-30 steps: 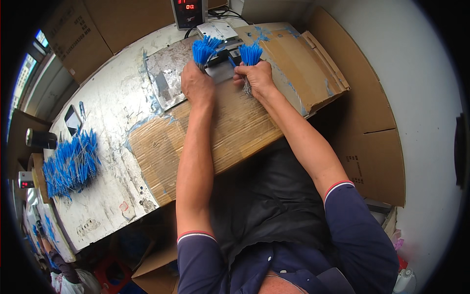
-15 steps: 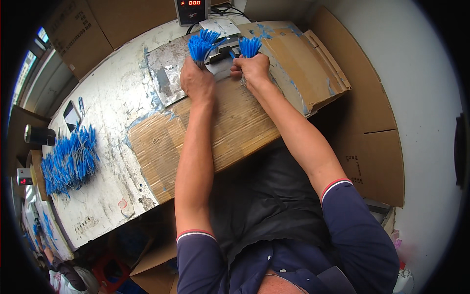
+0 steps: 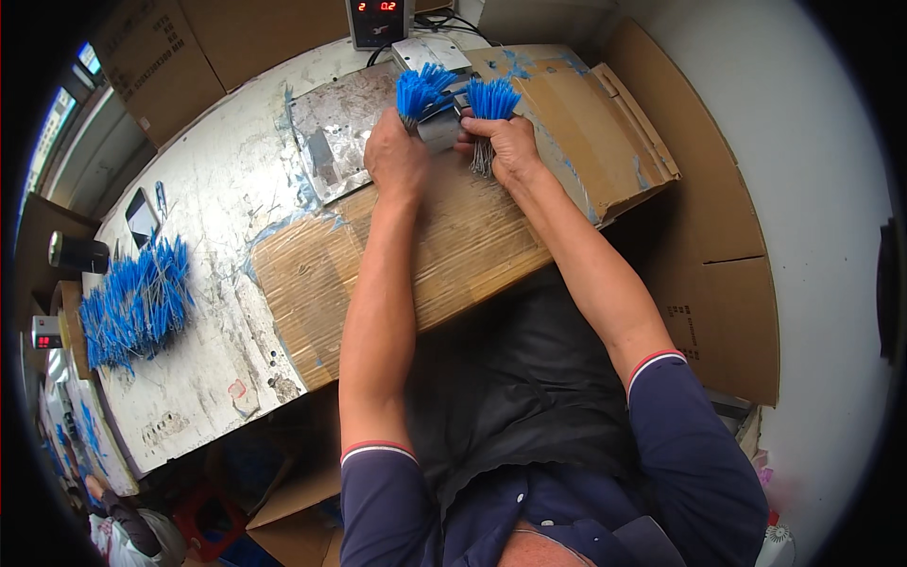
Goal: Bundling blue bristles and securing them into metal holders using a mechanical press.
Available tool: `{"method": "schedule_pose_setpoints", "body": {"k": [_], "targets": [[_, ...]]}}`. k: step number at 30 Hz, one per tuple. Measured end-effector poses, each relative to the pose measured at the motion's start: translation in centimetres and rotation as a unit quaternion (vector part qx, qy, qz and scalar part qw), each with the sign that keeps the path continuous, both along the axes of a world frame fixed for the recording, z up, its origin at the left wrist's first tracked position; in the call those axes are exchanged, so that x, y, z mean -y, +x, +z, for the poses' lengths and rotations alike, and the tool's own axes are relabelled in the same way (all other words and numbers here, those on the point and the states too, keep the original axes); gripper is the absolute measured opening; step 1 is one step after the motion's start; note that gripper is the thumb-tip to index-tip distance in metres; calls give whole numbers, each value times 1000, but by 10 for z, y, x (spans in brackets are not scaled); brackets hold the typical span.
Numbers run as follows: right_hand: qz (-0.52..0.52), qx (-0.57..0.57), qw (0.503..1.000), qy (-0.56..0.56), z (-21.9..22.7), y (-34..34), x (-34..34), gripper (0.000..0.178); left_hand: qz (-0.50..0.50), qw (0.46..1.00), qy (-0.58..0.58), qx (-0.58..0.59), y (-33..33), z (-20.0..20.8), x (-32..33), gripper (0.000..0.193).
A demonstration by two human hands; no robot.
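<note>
My left hand is closed around a bundle of thin blue-tipped wire pieces, their blue ends fanning out above the fist. A second such bundle is gripped in my right hand, with thin silvery stems hanging below the fingers. Between the two hands sits a small metal device on a worn metal plate; the hands partly hide it. Whether either bundle touches the device I cannot tell.
A large heap of blue-tipped wire pieces lies on the white table at left, near a phone and a dark cylinder. Flattened cardboard covers the front edge. A red-digit display box stands behind. Another person's hand shows lower left.
Both hands have shifted a little to the right with their bundles. More of the right bundle's silvery stems shows now. The red digits on the display box have changed.
</note>
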State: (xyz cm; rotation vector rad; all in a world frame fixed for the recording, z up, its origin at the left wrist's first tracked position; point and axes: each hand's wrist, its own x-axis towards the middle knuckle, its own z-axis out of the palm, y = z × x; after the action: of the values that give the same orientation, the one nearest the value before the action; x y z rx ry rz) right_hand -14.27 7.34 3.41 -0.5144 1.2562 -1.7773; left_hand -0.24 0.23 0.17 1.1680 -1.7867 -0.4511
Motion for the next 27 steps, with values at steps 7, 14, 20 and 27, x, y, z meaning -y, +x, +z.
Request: {"method": "schedule_pose_setpoints", "body": {"k": [7, 14, 20, 27], "targets": [[34, -17, 998, 41, -5, -7, -9, 17, -5, 1000, 2, -10, 0, 4, -2, 13], [69, 22, 997, -12, 1, -10, -18, 19, -2, 1000, -14, 6, -1, 2, -2, 11], [43, -64, 997, 30, 1, -10, -16, 16, -11, 996, -75, 53, -1, 0, -3, 10], [63, -8, 996, 59, 8, -4, -19, 11, 25, 999, -6, -36, 2, 4, -3, 15]]}}
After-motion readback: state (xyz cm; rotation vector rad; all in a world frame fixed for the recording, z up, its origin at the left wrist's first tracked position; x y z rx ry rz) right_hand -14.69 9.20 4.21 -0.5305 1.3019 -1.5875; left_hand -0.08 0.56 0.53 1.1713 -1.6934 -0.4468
